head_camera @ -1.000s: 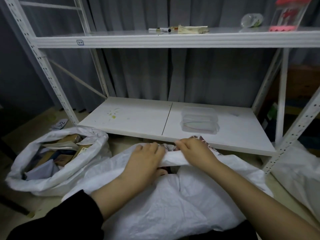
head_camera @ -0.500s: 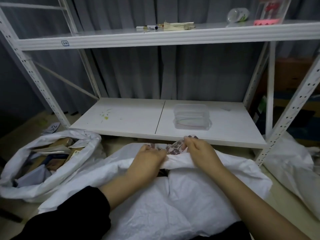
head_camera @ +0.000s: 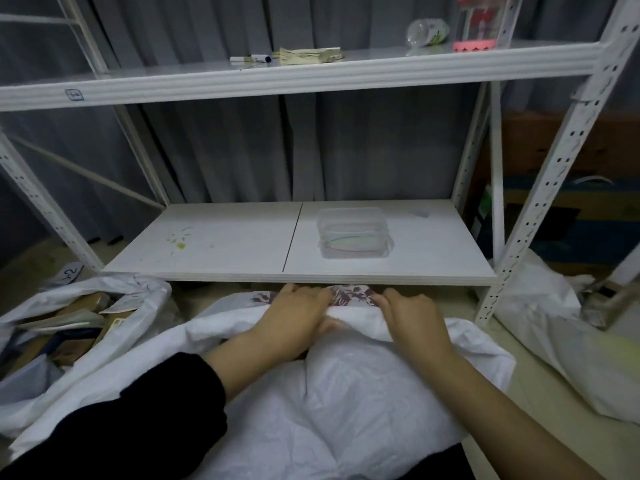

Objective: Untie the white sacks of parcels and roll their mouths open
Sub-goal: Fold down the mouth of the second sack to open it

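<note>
A large white sack (head_camera: 346, 403) lies on the floor in front of me, its mouth pointing toward the shelf. My left hand (head_camera: 294, 320) and my right hand (head_camera: 412, 317) both grip the folded rim of that mouth, fingers curled over the edge, a small gap between them. A red printed pattern (head_camera: 346, 294) on the sack shows just past my fingers. To the left, a second white sack (head_camera: 114, 344) stands with its mouth rolled open, showing several brown and grey parcels (head_camera: 69, 327) inside.
A white metal rack (head_camera: 540, 209) stands directly ahead; its low shelf (head_camera: 225, 244) carries a clear plastic box (head_camera: 351, 233). The upper shelf holds a marker, papers, a bottle and a pink item. Another white sack (head_camera: 568, 341) lies on the right.
Both hands have pushed the sack's rim farther forward, up to the shelf's front edge, and have moved slightly apart. The view has shifted to the right.
</note>
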